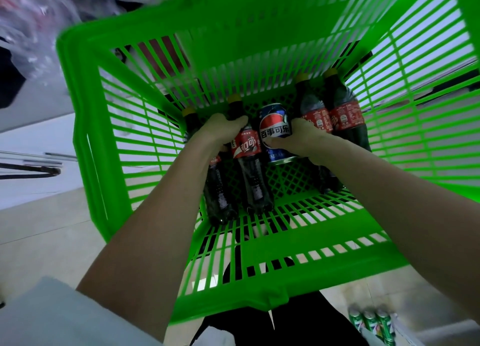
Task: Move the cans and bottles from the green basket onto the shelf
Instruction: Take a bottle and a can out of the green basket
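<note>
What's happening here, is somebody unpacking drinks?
Yes. A person is reaching with both hands into a green basket. The left hand grips a cola bottle near its neck, and the right hand holds a blue Pepsi can. Three more cola bottles lie on the basket floor. Nothing has left the basket yet in this view; the shelf isn't visible.

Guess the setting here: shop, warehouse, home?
Probably a small shop or mock retail stockroom: a green basket of the shopping kind holds cola bottles and a blue can, and more green cans stand on the tiled floor.
</note>
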